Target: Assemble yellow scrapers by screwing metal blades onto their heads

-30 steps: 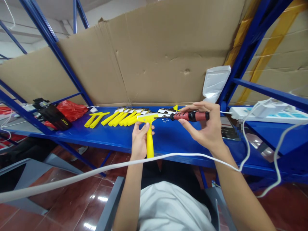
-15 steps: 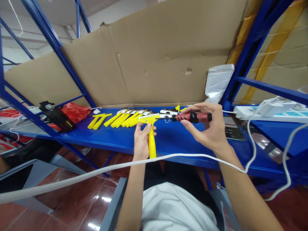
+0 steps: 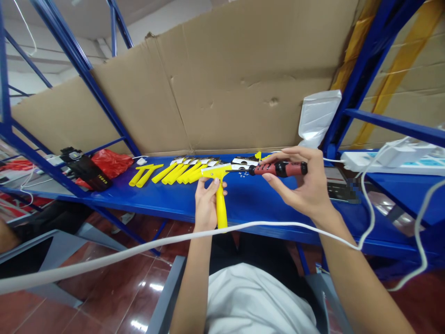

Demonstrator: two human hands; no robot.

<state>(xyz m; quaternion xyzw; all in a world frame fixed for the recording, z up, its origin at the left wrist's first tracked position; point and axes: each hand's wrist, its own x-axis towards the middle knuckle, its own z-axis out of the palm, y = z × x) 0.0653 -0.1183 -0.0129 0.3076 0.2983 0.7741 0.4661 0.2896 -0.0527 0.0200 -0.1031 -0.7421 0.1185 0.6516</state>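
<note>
My left hand (image 3: 205, 204) is closed around the neck of a yellow scraper (image 3: 221, 211), whose T-shaped head carries a pale strip along its top edge. The scraper stands upright, handle down, over the front of the bench. A red and black screwdriver (image 3: 294, 169) lies nearly level in the fingers of my right hand (image 3: 311, 188). Its thin dark shaft points left, and the tip meets or overlaps the right end of the scraper's head; contact is hard to make out. Tiny light screws (image 3: 242, 175) lie on the bench just behind the shaft.
Several yellow scrapers (image 3: 176, 172) lie in a row on the blue bench (image 3: 167, 199). Two yellow handles (image 3: 146, 173), a black bottle (image 3: 86, 171) and a red bag (image 3: 113, 162) are further left. A white cable (image 3: 264, 224) crosses before my forearms. A power strip (image 3: 361, 161) stands right.
The whole view has shifted slightly. Both hands keep their grip, and the screwdriver stays at the scraper's head.
</note>
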